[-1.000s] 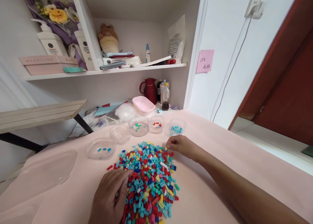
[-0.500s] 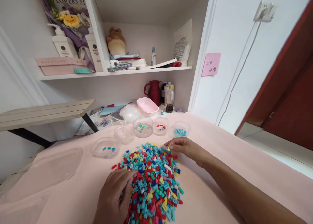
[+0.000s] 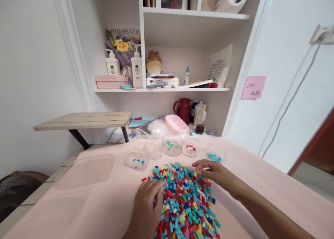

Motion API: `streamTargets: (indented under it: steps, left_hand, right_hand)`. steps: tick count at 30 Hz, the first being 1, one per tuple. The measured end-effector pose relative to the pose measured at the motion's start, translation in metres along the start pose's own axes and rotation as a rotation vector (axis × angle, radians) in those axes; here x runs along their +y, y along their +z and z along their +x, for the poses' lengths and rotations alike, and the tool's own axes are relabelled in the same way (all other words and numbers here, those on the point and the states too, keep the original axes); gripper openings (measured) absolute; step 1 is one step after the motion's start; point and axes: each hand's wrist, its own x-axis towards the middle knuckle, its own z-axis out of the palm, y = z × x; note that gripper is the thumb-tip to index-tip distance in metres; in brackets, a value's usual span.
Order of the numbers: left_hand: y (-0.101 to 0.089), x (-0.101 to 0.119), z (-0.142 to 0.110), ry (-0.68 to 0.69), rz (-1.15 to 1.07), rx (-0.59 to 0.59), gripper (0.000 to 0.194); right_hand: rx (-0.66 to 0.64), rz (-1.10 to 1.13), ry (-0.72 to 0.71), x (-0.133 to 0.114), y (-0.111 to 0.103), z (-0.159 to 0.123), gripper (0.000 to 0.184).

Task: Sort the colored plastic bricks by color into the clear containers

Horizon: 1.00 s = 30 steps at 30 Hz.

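A large heap of small plastic building bricks (image 3: 182, 206) in blue, red, yellow, green and white covers the table's middle. My left hand (image 3: 149, 204) rests against the heap's left edge, its fingers bent and the thumb apart from them; its fingertips are partly hidden. At the heap's far right side, my right hand (image 3: 210, 170) has thumb and fingers drawn together by a small yellow brick (image 3: 195, 174), seemingly gripped at the thumb tip. Beyond the heap stand clear containers: one with blue bricks (image 3: 136, 159), one with green (image 3: 172, 146), one with red (image 3: 191, 148), one with light blue (image 3: 214, 156).
An unfilled clear container (image 3: 153, 149) sits among the others. Large clear lids or trays (image 3: 86, 169) lie at left. Behind are a pink basin (image 3: 176, 123), a red jug (image 3: 184, 111) and a bottle (image 3: 200, 120). A small wooden shelf (image 3: 86, 120) stands at left.
The view has swung left and upward, so everything sits further right and lower. Both hands hold nearly the same places at the heap.
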Motion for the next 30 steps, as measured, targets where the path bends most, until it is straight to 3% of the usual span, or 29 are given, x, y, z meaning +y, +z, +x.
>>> streamTargets:
  steps: [5,12,16,19,22,26,30]
  left_hand:
    - [0.001,-0.001,0.002,-0.018,-0.007,0.039,0.024]
    - [0.004,-0.007,0.002,-0.05,-0.016,0.051,0.026]
    - [0.005,-0.012,0.002,-0.101,-0.055,0.035,0.026]
    - [0.005,-0.013,0.002,-0.127,-0.094,0.011,0.026]
    - [0.006,-0.013,0.002,-0.161,-0.127,0.007,0.026]
    - [0.007,-0.013,0.001,-0.201,-0.157,-0.016,0.026]
    - [0.005,-0.015,0.002,-0.205,-0.164,-0.025,0.027]
  right_hand:
    - [0.022,-0.142,-0.113,-0.032,0.01,0.033,0.02]
    - [0.237,-0.333,-0.199,-0.079,0.054,0.109,0.008]
    - [0.297,-0.304,-0.23,-0.089,0.069,0.129,0.024]
    - [0.297,-0.275,-0.242,-0.087,0.067,0.119,0.013]
    - [0.266,-0.24,-0.248,-0.077,0.053,0.089,0.017]
    - [0.199,-0.154,-0.225,-0.054,0.026,0.044,0.021]
    - [0.24,-0.167,-0.132,-0.024,0.006,0.021,0.02]
